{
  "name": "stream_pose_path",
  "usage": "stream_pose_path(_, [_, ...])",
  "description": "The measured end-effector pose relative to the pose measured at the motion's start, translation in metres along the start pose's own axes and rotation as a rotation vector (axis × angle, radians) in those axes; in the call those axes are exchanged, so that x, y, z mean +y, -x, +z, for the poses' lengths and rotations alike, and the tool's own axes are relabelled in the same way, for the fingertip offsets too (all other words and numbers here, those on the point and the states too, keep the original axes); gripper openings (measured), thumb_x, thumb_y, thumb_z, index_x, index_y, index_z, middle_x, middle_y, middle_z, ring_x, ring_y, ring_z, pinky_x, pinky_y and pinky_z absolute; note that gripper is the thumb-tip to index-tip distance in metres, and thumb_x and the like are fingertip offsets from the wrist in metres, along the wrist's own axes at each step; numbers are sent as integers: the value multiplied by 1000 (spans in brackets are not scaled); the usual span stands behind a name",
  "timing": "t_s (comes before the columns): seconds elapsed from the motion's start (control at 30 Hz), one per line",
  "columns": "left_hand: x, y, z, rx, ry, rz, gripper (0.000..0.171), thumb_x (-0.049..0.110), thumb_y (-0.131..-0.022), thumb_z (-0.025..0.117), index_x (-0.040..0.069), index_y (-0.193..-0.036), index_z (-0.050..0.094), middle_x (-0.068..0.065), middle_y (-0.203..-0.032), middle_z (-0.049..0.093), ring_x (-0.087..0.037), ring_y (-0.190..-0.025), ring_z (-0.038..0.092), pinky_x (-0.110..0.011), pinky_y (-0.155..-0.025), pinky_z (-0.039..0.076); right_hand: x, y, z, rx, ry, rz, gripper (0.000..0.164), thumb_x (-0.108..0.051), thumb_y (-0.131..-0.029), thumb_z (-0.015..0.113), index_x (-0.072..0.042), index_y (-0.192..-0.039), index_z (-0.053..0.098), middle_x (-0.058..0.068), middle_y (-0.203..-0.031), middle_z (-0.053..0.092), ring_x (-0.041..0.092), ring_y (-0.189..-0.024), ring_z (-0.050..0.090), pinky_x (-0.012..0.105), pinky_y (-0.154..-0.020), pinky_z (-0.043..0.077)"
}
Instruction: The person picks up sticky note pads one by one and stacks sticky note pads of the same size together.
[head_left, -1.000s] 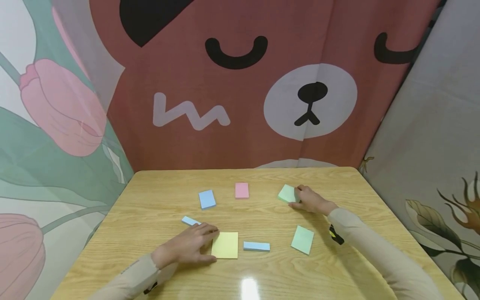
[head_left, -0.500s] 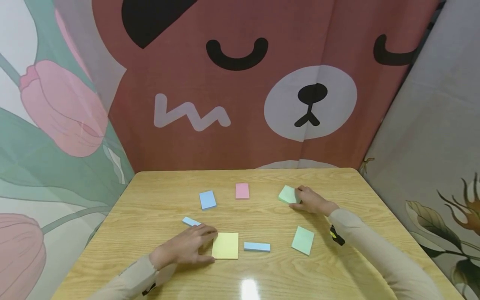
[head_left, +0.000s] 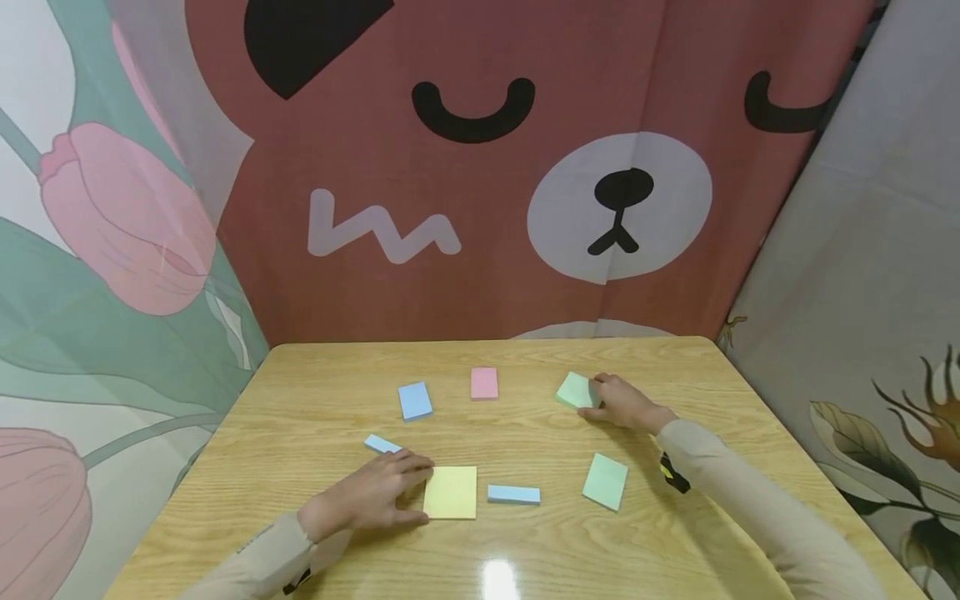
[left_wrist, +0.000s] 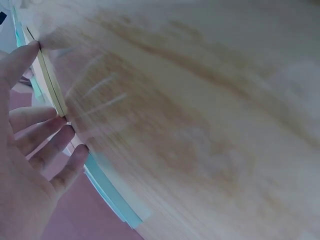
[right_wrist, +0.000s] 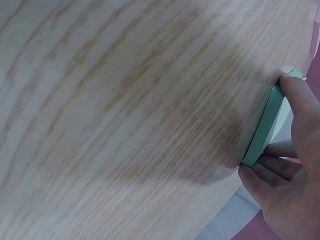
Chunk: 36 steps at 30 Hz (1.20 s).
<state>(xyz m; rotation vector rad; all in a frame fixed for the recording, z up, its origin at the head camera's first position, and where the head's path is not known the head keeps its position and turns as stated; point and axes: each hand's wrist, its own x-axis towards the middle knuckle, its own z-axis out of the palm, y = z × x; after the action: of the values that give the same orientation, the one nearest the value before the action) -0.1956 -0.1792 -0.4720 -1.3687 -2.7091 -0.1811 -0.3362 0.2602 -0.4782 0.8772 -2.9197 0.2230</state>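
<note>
My left hand (head_left: 375,490) holds the left end of a square yellow sticky note pad (head_left: 453,493), thumb at its near corner and fingertips at its far corner. The left wrist view shows the yellow pad's edge (left_wrist: 51,82) between thumb and fingers. A thin light-blue sticky note strip (head_left: 381,443) lies just beyond these fingers, partly covered. At the back right, my right hand (head_left: 626,402) grips a light-green sticky note pad (head_left: 574,390) by its right end. In the right wrist view, the green pad's side (right_wrist: 262,127) spans from thumb to fingertips.
On the wooden table (head_left: 315,375) lie a blue pad (head_left: 415,401) and a pink pad (head_left: 483,383) toward the back. A second light-blue strip (head_left: 513,495) is right of the yellow pad, then another green pad (head_left: 605,482). A bear-print curtain (head_left: 480,300) hangs behind.
My left fingers and thumb have shifted slightly left along the yellow pad's edges. My right hand stays on the green pad, and the pads have kept their places.
</note>
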Motion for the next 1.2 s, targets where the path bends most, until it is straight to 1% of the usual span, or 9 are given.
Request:
stream_pose_path(0.17, [-2, 2, 4, 17, -10, 0, 68, 58, -80, 50, 3, -120, 53, -6, -126, 47, -22, -115, 41, -43, -95, 32, -2, -1, 1, -21, 18, 16, 68, -48, -79, 59, 10, -114, 50, 24, -108, 53, 33, -95, 53, 44, -79, 44])
stream_pose_path(0.27, [-2, 3, 5, 27, -8, -4, 68, 58, -80, 50, 3, -120, 53, -6, -126, 48, -22, -115, 41, -44, -95, 32, -3, -2, 1, -23, 24, 18, 59, -48, -79, 59, 5, -105, 55, 16, -96, 56, 25, -81, 54, 38, -68, 45])
stream_pose_path(0.37, [-2, 3, 5, 32, -5, -6, 68, 58, -80, 50, 3, -120, 53, -6, -126, 48, -23, -116, 42, -44, -95, 32, -3, -4, 0, -25, 34, 17, 50, -47, -78, 60, 0, -95, 57, 5, -81, 54, 16, -65, 48, 30, -56, 40])
stream_pose_path(0.43, [-2, 3, 5, 30, 0, -11, 68, 58, -80, 49, 3, -121, 53, -6, -126, 47, -24, -116, 42, -44, -95, 32, -4, -5, -1, -29, 41, 21, 48, -47, -78, 60, -2, -93, 57, 2, -76, 52, 13, -61, 43, 28, -52, 36])
stream_pose_path(0.67, [-3, 2, 4, 30, 9, -11, 67, 57, -80, 50, 3, -120, 53, -6, -126, 48, -26, -116, 42, -45, -95, 32, -4, -7, -1, -31, 81, 33, 53, -49, -76, 60, 1, -95, 59, 6, -79, 56, 13, -62, 47, 30, -54, 41])
stream_pose_path(0.8, [-3, 1, 4, 30, 11, -13, 67, 58, -79, 50, 3, -120, 54, -5, -126, 48, -23, -116, 42, -43, -97, 31, -3, -8, 0, -29, 121, 32, 54, -50, -76, 59, 0, -94, 59, 6, -80, 57, 13, -62, 48, 31, -55, 43])
stream_pose_path(0.87, [-3, 1, 3, 28, 8, -13, 68, 58, -79, 51, 4, -119, 54, -5, -125, 48, -22, -115, 42, -42, -97, 31, -3, -9, 1, -34, 131, 42, 54, -52, -76, 58, -1, -94, 59, 6, -81, 57, 12, -63, 48, 30, -55, 42])
stream_pose_path(0.97, [-3, 0, 2, 22, 9, -16, 68, 58, -79, 50, 4, -120, 54, -4, -126, 48, -20, -115, 42, -43, -97, 31, -3, -9, 1, -36, 111, 51, 54, -51, -75, 59, -1, -95, 59, 5, -81, 56, 13, -61, 46, 29, -52, 40])
stream_pose_path(1.2, [-3, 2, 3, 0, 31, -44, 68, 58, -79, 50, 5, -120, 53, -5, -127, 47, -26, -117, 41, -45, -98, 28, -4, -8, 0, -36, 102, 38, 51, -51, -75, 59, -3, -92, 59, 4, -79, 55, 12, -58, 43, 27, -50, 36])
